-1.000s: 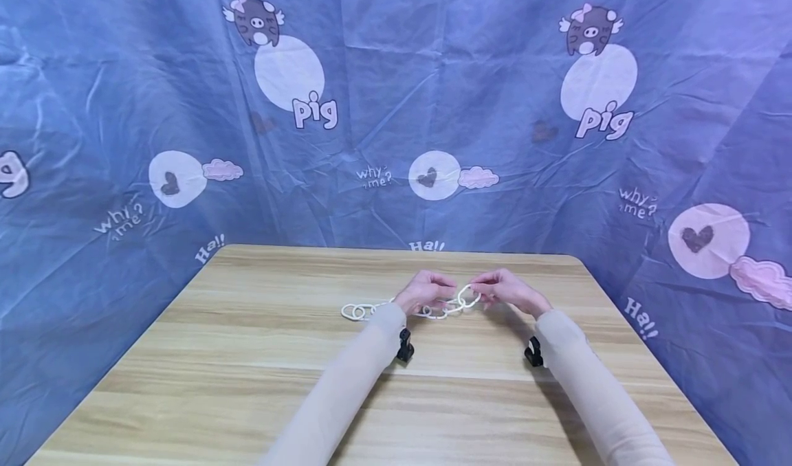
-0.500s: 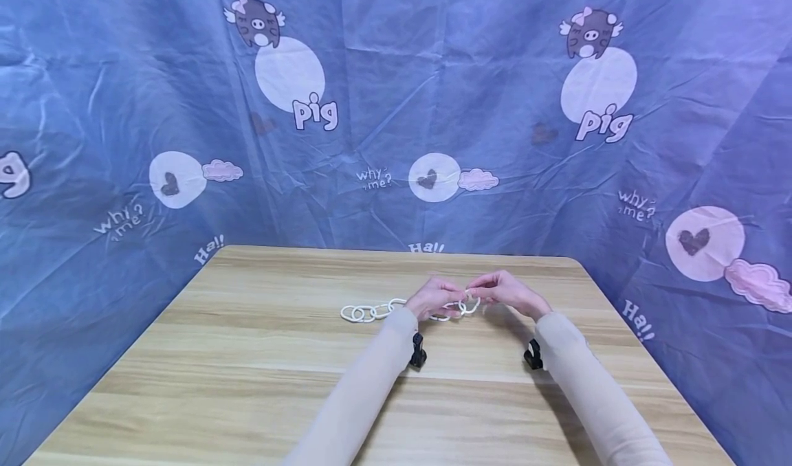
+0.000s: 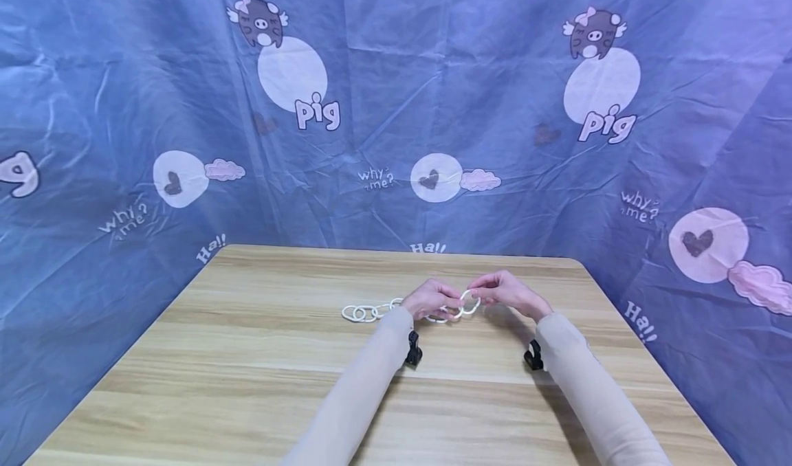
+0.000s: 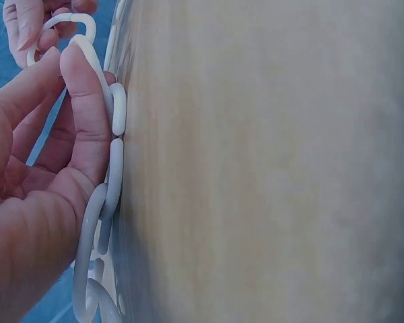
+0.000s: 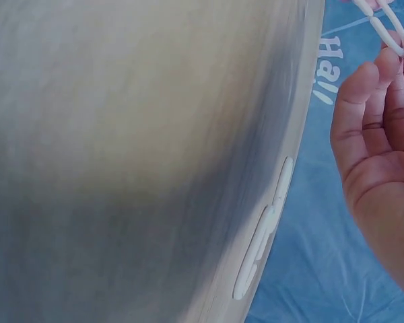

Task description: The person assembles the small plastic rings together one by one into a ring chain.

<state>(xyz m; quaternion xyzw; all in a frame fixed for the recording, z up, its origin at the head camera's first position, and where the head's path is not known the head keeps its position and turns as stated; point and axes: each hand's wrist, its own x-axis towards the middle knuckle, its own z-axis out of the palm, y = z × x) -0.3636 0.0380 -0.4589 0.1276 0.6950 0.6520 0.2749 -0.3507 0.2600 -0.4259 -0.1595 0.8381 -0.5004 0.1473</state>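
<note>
A chain of white plastic links (image 4: 116, 168) lies on the table and runs partly behind my left hand (image 3: 428, 300). In the left wrist view, that hand's thumb and index finger pinch a link near the chain's right end. The end link (image 4: 89, 24) is raised off the table, and my right hand (image 3: 509, 294) pinches it with thumb and fingertips. Both hands are close together, with this link between them. In the right wrist view, the fingers of the right hand (image 5: 384, 134) are bent around the link at the top corner; the thumb is mostly cut off.
More white links (image 5: 256, 245) lie on the wooden table (image 3: 185, 356), low in the right wrist view. Behind the table hangs a blue printed cloth (image 3: 383, 95). Black wrist camera mounts (image 3: 413, 349) sit under both sleeves.
My left hand has moved right towards the right hand, then drawn back a little. The end link has tilted lower between them. The right hand has hardly moved.
</note>
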